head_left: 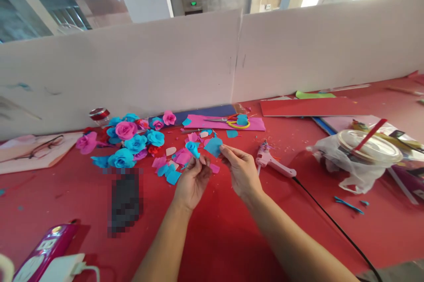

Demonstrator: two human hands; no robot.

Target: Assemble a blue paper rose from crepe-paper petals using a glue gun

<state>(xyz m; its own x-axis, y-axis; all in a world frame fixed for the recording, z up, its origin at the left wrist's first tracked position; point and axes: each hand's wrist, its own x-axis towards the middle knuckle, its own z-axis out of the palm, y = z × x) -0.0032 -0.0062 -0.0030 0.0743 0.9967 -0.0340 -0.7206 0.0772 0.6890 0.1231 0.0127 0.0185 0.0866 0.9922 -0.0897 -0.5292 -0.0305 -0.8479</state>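
Both hands are held above a red table (218,233). By the left hand (192,180), a rolled blue bud (192,148) is pinched at its narrow lower end between the thumb and fingers, its wider end turned upward. By the right hand (243,169), a flat blue petal (213,146) is pinched at its right edge between thumb and forefinger. The petal is held just to the right of the bud, and a gap is seen between the two.

Behind and below the left hand, loose blue, pink and pale scraps (173,178) are scattered. To the left, finished blue, pink and red flowers (135,142) are heaped together, with a red-lidded jar (99,115) placed behind them. Beyond the hands, scissors (218,120) are laid on a pink sheet (257,124), their yellow handle partly covered by a blue piece (242,120).

To the right of the right hand, a pink glue gun (276,165) is set down, its black cord (331,216) run toward the near edge. Farther right, a lidded cup (371,142) with a red straw is surrounded by a plastic bag (357,178). At near left, a purple power strip (44,246) is positioned.
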